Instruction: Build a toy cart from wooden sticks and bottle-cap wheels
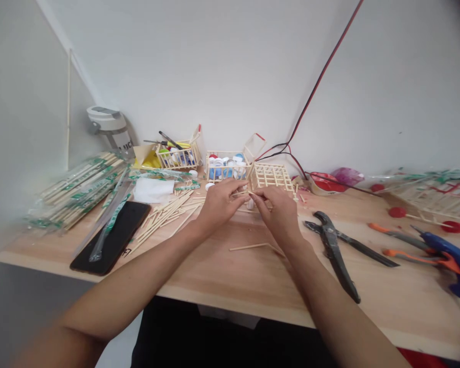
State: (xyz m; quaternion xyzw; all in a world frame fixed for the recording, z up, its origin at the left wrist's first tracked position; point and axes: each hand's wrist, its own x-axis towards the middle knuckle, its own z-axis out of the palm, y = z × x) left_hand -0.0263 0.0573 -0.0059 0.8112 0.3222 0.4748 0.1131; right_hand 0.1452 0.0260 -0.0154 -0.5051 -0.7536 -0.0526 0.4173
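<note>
Near the middle of the table, my left hand (221,202) and my right hand (279,207) almost meet at the fingertips. Between them runs a thin wooden stick (241,193), pinched by both hands; the fingers partly cover it. Just behind my right hand stands a lattice box of glued sticks (272,174). Left of that box, a stick-built cart (228,167) holds bottle caps. Loose wooden sticks (164,214) lie to the left of my left hand. A bent or broken stick (249,247) rests on the tabletop below my hands.
To the right lie black-handled pliers (331,245), orange-handled pliers (402,235) and a blue glue gun (450,255). A phone (111,237), bagged sticks (84,189) and a cup (111,128) occupy the left. Another stick cart (178,157) stands behind. A red-black cable (322,76) crosses the wall.
</note>
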